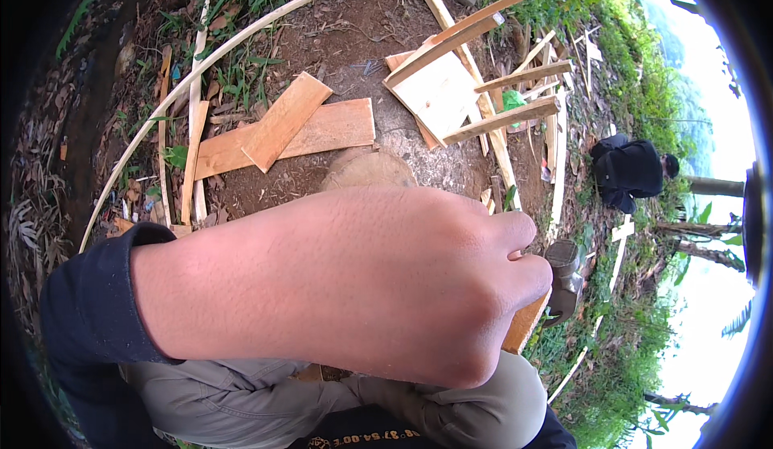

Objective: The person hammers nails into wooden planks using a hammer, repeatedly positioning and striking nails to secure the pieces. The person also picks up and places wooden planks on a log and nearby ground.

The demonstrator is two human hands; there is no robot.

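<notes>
My left hand [451, 280] fills the middle of the view, very close, on a bare forearm that comes from a dark sleeve [97, 304] at the left. It is a closed fist with the back of the hand toward me. What is inside the fingers is hidden. Just past the knuckles shows a hammer's metal head [565, 284]; its handle is out of sight behind the fist, and I cannot tell what holds it. An orange-brown wooden piece [527, 326] shows below the hammer, beside my knee. My right hand does not show.
A round stump [366, 169] stands behind my wrist. Beyond lie two crossed boards [288, 120] and a square wooden panel [439, 95] with several upright legs. Long strips [193, 70] lie on the dirt. At the right, a person in dark clothes [632, 167] is among plants.
</notes>
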